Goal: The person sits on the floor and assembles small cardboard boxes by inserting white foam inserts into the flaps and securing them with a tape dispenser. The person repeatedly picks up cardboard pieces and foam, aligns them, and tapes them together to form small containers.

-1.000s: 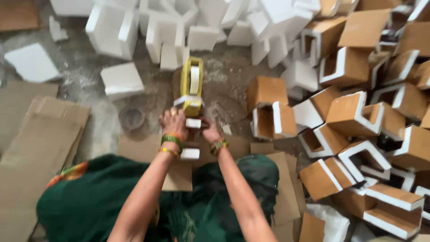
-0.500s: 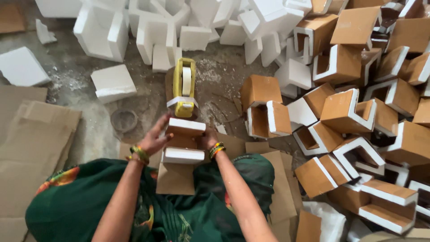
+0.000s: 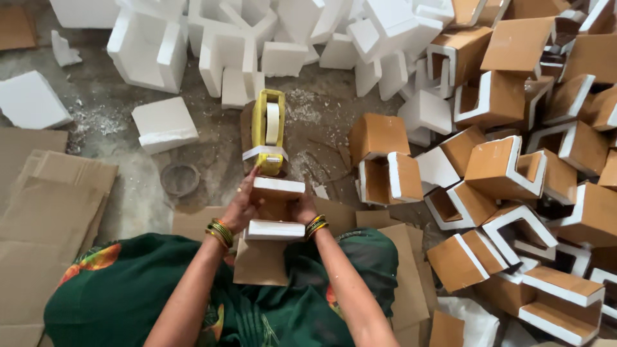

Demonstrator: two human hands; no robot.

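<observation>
Foam block [image 3: 276, 209], U-shaped and partly faced with brown cardboard, sits at centre frame, held over the person's lap. Left hand [image 3: 241, 209] closes its grip on the block's 9 o'clock side; right hand [image 3: 304, 209] closes its grip on the 3 o'clock side. Both wrists carry bangles. A cardboard flap [image 3: 260, 262] hangs from the block toward 6 o'clock. Yellow tape dispenser [image 3: 268, 132] stands on the floor [image 3: 128, 173] just beyond the block at 12 o'clock, its tape end touching or nearly touching the block's upper edge. Bare white foam pieces [image 3: 225, 38] lie from 10 to 12 o'clock. Cardboard-covered blocks [image 3: 514, 167] are heaped from 1 to 5 o'clock. Flat cardboard sheets [image 3: 45, 205] are stacked at 8 o'clock.
</observation>
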